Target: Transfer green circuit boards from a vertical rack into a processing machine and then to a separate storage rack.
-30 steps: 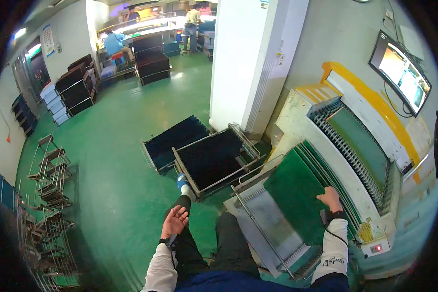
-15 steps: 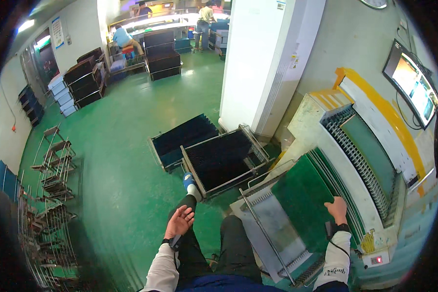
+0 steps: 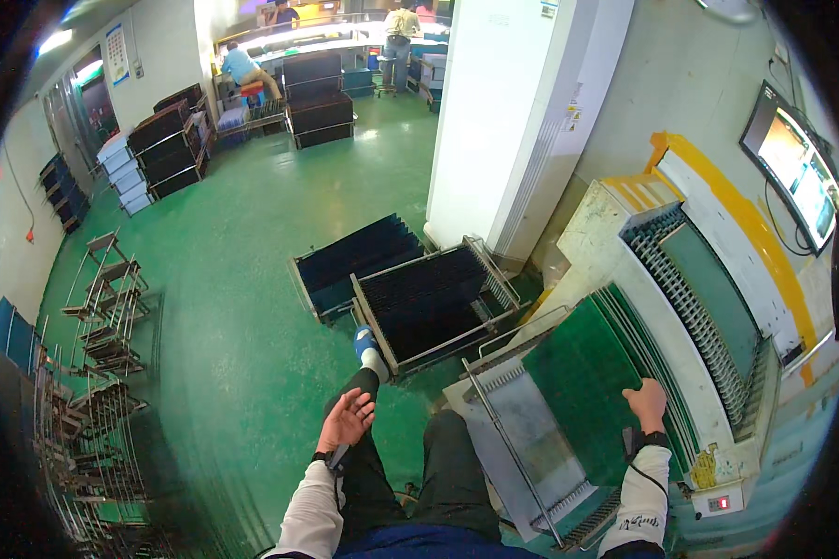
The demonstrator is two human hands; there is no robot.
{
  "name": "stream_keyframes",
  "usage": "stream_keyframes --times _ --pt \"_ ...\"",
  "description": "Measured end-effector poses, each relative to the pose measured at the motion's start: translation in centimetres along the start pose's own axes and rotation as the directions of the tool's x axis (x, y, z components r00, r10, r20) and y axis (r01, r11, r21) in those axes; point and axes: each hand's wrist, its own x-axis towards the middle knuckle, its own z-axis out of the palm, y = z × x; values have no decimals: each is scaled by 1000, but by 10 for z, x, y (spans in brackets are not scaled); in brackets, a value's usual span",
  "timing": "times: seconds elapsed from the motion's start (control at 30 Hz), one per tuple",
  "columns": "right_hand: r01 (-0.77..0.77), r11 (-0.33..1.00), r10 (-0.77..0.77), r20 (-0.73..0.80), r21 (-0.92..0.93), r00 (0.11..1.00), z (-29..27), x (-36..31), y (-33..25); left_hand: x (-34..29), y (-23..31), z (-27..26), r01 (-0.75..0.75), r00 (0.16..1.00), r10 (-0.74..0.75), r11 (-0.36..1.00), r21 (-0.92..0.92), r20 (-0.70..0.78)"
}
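Observation:
My left hand [image 3: 347, 420] hangs over my thigh, palm up, fingers spread and holding nothing. On the right, my right hand [image 3: 645, 406] is closed, its fingers curled over the edges of several green panels [image 3: 578, 373] that lean in a row. Whether a panel edge is pinched in it is hidden. The panels sit in a metal rack with toothed side rails and a bar [image 3: 510, 447] along its near left side. A pale grey flat surface [image 3: 531, 424] shows beside the front panel.
Past my blue slipper [image 3: 364, 341] stand two wire racks of dark panels [image 3: 429, 303]. A slotted machine [image 3: 690, 307] lines the right, below a wall screen [image 3: 792, 163]. Empty metal frames [image 3: 107, 354] stand left. A white pillar [image 3: 494, 130] rises ahead; people sit and stand far back.
The whole view has shifted slightly. Both hands keep almost the same place and shape, and the panels look unmoved.

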Motion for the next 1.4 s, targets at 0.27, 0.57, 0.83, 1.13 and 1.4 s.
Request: stream_keyframes --times 0.27,0.57,0.83,1.13,1.4 --pt "8 1000 -9 -13 -21 1000 -2 -2 -3 -1 0 -1 -7 999 6 1000 18 48" --pt "-7 999 7 -6 -35 1000 -3 -6 -6 0 -1 -6 3 999 -3 1000 7 32" --pt "-41 999 42 41 -14 998 4 -1 8 1 -4 -3 -4 998 3 1000 15 66" --pt "-33 999 33 -6 -42 999 -5 -8 -7 -1 -3 -5 -12 998 10 1000 23 65" --pt "-27 1000 27 6 -14 1000 2 -3 -1 0 -2 -7 4 999 -4 1000 1 55"
